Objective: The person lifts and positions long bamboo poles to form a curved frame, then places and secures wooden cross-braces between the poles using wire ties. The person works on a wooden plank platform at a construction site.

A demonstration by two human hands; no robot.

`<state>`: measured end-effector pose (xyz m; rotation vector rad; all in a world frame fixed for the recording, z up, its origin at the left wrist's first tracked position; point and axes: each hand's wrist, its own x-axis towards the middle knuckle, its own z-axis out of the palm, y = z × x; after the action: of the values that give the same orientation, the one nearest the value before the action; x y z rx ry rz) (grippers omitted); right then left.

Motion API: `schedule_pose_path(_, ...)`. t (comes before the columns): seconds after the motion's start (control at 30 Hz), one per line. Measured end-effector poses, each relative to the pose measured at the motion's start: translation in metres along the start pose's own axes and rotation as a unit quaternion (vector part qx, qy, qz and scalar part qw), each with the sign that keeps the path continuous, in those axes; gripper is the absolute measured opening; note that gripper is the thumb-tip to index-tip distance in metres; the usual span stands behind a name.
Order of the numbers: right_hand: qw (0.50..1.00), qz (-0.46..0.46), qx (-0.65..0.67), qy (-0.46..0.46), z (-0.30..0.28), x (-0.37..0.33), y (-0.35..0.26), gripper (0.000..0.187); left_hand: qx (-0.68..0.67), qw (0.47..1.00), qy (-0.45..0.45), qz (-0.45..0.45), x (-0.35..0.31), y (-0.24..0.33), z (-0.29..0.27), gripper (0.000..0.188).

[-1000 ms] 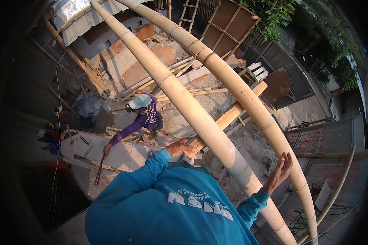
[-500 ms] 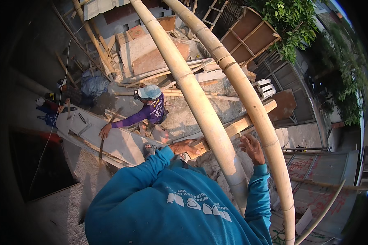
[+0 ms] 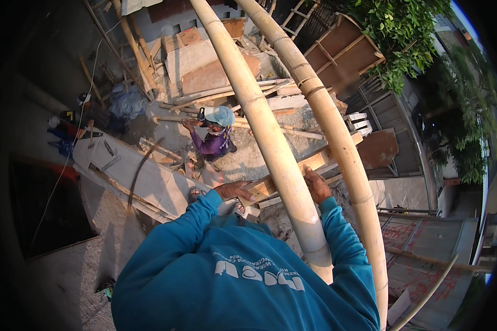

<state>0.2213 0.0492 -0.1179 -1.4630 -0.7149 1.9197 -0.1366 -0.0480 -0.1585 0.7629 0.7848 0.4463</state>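
Observation:
A squared wooden beam (image 3: 316, 160) lies crosswise under two thick bamboo poles, the left pole (image 3: 262, 118) and the right pole (image 3: 343, 148). My left hand (image 3: 234, 191) is closed round the beam's near left end, its thumb along the wood. Between the poles, my right hand (image 3: 318, 187) presses against the beam's near side. Its fingers are curled together, and what they pinch is hidden. Both my arms are in blue sleeves, the right forearm passing between the poles.
Below, a person in a purple shirt and pale cap (image 3: 220, 116) handles wooden strips. A long pale board (image 3: 149, 182) lies to their left. Scrap plywood (image 3: 190, 60) is piled farther off. A corrugated metal sheet (image 3: 425, 243) stands at right; leafy branches (image 3: 408, 49) overhang.
My right hand has moved left and up against the beam; a thin pale piece showed at its fingertips before. The other person has drawn an arm back from the board toward the strips.

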Motion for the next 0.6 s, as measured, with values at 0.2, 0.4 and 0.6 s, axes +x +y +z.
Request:
schedule_pose_path(0.2,0.991,0.027,0.082,-0.104,0.047,0.004,-0.023,0.053,0.042,0.999,0.034,-0.010,-0.049,0.068,0.012,0.086)
schedule_pose_path(0.4,0.988,0.053,0.106,-0.099,0.058,0.002,-0.026,0.045,0.036,0.985,0.169,0.014,-0.052,0.038,0.004,0.070)
schedule_pose_path(0.6,0.986,0.088,0.088,-0.114,0.048,-0.014,-0.027,0.063,0.116,0.926,0.360,-0.013,-0.090,-0.076,-0.069,0.037)
